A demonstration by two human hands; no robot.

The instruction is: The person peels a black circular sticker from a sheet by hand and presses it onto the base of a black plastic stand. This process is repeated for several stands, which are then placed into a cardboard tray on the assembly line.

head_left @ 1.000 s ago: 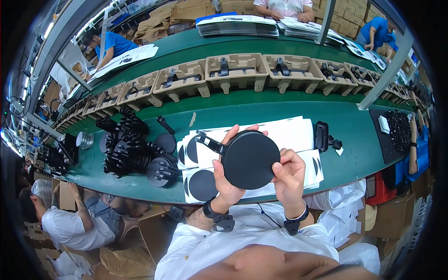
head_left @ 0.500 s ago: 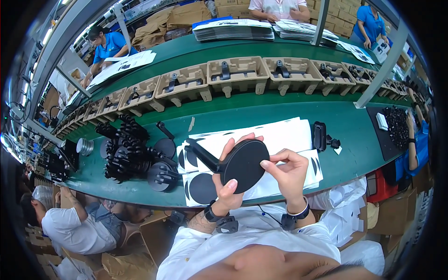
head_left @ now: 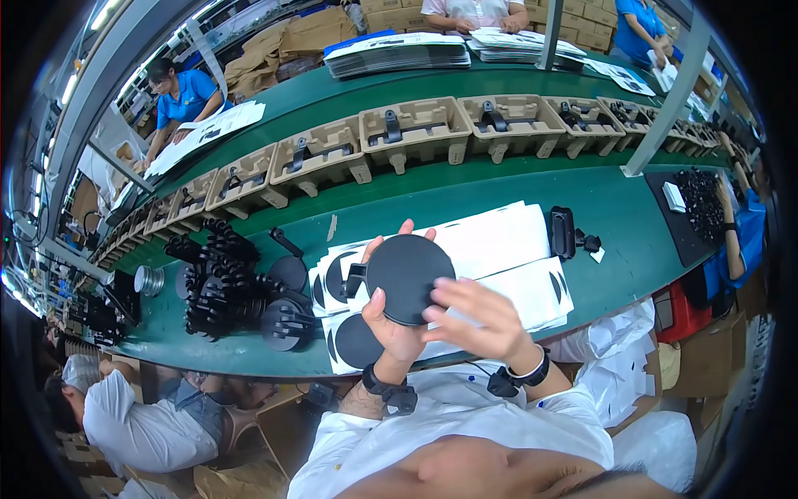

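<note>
While I watch over the remote feed, one left hand (head_left: 391,334) grips one black disc (head_left: 407,276), thumb at its lower left edge, fingertips poking past the top; one short arm (head_left: 356,278) juts from the disc's left side. One right hand (head_left: 484,316) (motion-blurred) has fingers stretched out, not closed, overlapping the disc's right edge; can't tell if they touch. Disc is up over overlapping white sheets (head_left: 492,241) on one green bench (head_left: 465,190). Left: one heap of black parts (head_left: 218,283), uncountable, two more discs (head_left: 288,276) beside it. Right: one black case (head_left: 562,233). Beyond: one row of brown trays (head_left: 416,147).
</note>
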